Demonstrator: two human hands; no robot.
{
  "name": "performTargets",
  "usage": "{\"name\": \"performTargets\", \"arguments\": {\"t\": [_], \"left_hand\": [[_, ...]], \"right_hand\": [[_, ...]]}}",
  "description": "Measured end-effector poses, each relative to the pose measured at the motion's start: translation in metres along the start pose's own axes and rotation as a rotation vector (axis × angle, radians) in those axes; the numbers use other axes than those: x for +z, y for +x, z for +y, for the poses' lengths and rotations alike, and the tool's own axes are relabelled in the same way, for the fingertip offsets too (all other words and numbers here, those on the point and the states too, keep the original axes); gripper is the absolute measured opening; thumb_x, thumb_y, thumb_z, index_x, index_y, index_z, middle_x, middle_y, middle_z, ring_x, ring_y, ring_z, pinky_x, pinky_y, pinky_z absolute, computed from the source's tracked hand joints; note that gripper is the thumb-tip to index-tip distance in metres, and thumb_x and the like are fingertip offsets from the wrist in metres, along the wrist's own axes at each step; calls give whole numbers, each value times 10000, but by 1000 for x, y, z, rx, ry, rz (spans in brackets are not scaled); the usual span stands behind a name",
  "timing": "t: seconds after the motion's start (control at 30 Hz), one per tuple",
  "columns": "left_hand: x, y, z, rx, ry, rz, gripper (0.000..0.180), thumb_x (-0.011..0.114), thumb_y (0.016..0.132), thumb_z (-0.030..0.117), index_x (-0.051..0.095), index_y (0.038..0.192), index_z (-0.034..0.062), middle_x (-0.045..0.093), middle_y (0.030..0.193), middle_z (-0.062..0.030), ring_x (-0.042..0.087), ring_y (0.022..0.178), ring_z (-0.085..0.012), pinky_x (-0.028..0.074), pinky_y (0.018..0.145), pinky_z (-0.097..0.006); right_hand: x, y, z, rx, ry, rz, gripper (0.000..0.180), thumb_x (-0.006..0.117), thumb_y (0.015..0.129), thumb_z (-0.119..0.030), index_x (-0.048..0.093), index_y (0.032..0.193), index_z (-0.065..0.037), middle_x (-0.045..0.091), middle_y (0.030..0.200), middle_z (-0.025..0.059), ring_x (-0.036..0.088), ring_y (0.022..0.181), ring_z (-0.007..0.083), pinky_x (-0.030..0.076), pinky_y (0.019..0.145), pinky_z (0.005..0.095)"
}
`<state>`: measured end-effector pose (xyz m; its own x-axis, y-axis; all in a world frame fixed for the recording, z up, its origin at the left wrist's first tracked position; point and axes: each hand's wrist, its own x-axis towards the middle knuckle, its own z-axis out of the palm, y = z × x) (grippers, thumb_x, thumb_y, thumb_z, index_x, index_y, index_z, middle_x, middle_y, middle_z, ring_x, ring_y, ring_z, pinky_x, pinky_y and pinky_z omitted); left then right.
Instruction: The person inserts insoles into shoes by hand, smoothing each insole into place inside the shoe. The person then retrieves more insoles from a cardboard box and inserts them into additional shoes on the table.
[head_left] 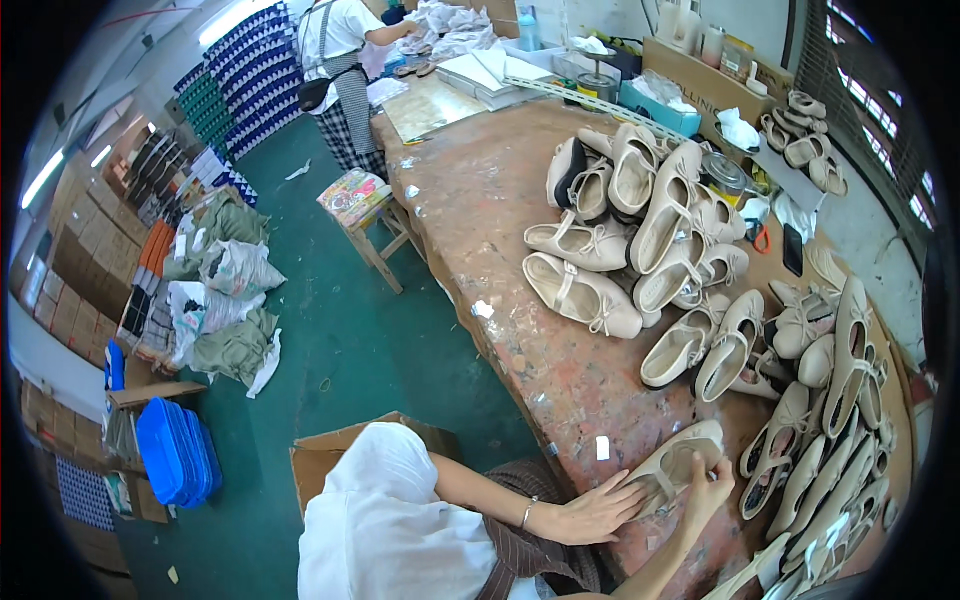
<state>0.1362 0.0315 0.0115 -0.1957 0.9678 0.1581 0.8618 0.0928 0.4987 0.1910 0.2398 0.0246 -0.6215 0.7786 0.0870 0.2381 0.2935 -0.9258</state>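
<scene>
A single beige flat shoe (690,443) is at the table edge right in front of me, its pale inside facing up. My left hand (595,512) reaches across to the shoe's near left end, fingers laid along it and gripping it. On the shoe's right side, my right hand (708,488) is closed, with fingertips pressing into the opening. The fingers partly cover the shoe, and what lies under them is hidden. Just beyond it on the tabletop is a small white paper piece (602,447).
Beige shoes with bows (585,295) are heaped across the brown table (470,220), with more shoes (825,470) stacked to my right. A dark phone (793,250) and orange-handled scissors (762,238) lie behind. A stool (357,205), blue tubs (178,455) and another person (340,80) are to the left.
</scene>
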Motion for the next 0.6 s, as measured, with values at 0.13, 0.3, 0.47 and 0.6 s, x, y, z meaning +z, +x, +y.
{"name": "performTargets", "arguments": {"t": [0.13,0.3,0.47,0.6], "left_hand": [[34,21,-11,113,171,-29,751,645,798,378,440,1402,-19,333,1538,-165,221,1467,-307,136,1184,-583],[67,14,-12,58,-22,61,571,544,840,291,514,1358,51,435,1464,-149,269,1432,-357,138,1166,-622],[35,-1,0,115,232,-292,504,542,800,248,632,1219,-18,536,1361,-187,350,1391,-362,215,1172,-563],[22,-2,5,96,318,-78,471,483,859,182,573,1266,-37,492,1405,-207,401,1362,-349,317,1109,-557]], "right_hand": [[14,-40,-55,-387,-426,-50,297,693,689,50,592,968,34,589,1111,204,621,975,372,480,893,455],[38,-94,-67,-90,-695,-197,680,663,676,28,451,1319,99,588,1253,283,549,1195,434,236,1123,587],[46,-76,1,-275,-908,-36,553,537,827,-51,467,1363,70,606,1251,247,576,1197,369,41,1197,580],[49,-28,7,-132,-1085,-68,393,500,856,-53,591,1231,21,657,1165,184,593,1161,295,176,1192,507]]}}
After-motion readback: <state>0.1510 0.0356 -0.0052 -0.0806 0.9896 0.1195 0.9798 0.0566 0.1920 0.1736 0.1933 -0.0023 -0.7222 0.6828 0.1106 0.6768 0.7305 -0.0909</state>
